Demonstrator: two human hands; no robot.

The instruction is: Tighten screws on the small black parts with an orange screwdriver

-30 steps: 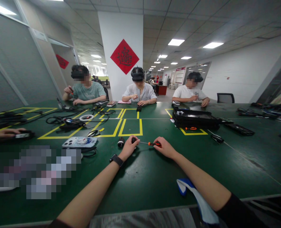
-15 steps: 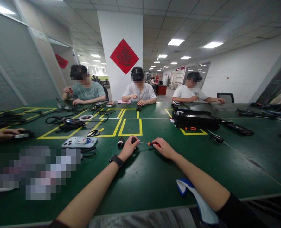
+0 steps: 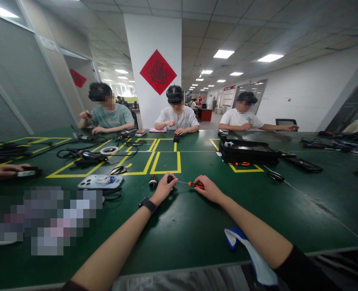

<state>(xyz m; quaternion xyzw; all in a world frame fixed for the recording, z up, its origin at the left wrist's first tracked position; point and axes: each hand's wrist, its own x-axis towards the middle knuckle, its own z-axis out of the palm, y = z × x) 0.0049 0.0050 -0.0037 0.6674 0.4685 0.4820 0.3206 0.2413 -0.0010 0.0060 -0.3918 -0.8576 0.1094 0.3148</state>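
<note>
My right hand [image 3: 208,188] is closed around the orange and black handle of a screwdriver [image 3: 196,184]. Its thin metal shaft points left, level with the table, and its tip reaches a small black part [image 3: 170,178] in my left hand [image 3: 164,190]. The fingers of that hand are wrapped round the part and hide most of it, so its kind is unclear. Just left of my left hand, a small black cylindrical piece [image 3: 153,181] stands on the green table [image 3: 179,238].
A phone in a patterned case [image 3: 100,181] lies to the left, with tangled black cables [image 3: 88,155] behind it. A black tray [image 3: 248,151] stands back right, near another screwdriver [image 3: 275,176]. A blue and white strap [image 3: 251,252] hangs over the front edge. Three people sit opposite.
My right fingers have shifted on the screwdriver, so more of its handle shows. My left hand keeps its place. Across the table, the person on the right has stretched an arm further out.
</note>
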